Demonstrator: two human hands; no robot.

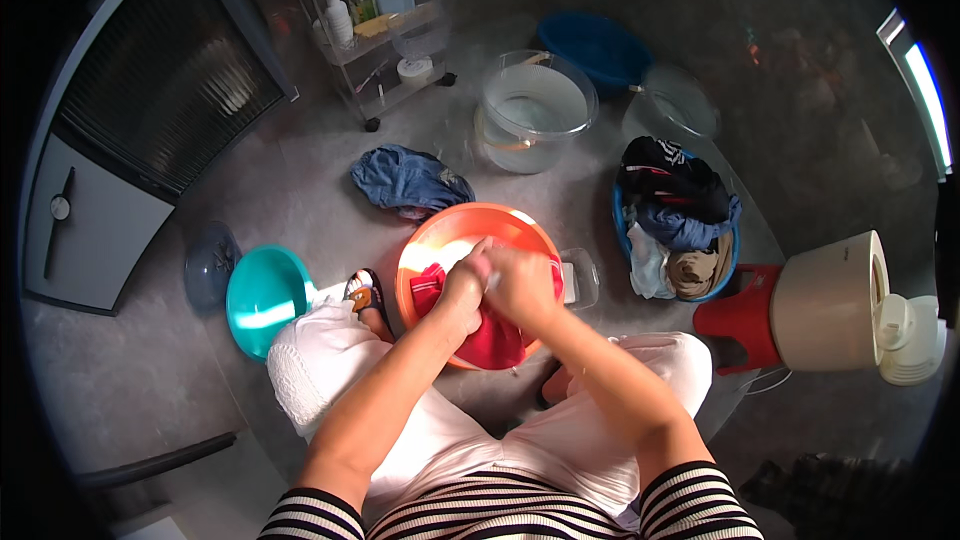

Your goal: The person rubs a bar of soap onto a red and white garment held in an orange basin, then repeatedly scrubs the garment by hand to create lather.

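In front of me an orange plastic basin [421,236] stands on the floor between my feet. A red garment [491,341] with white stripes lies in it, partly over the near rim. My left hand [465,285] is closed on the garment, above the middle of the basin. Pressed up against it, my right hand [521,281] is blurred by motion, and its grip on the cloth is hidden. A small pale patch shows between the two hands. Behind the basin's right rim sits a clear plastic box [589,281] with a whitish block in it.
Blue denim clothing [409,178] lies beyond the basin. A teal basin [259,277] stands left, a blue basket of clothes [621,229] right. Farther off are a clear bucket [536,105], a blue tub [596,49] and a wheeled shelf [390,30]. A beige container [825,307] rests on a red stool [739,311].
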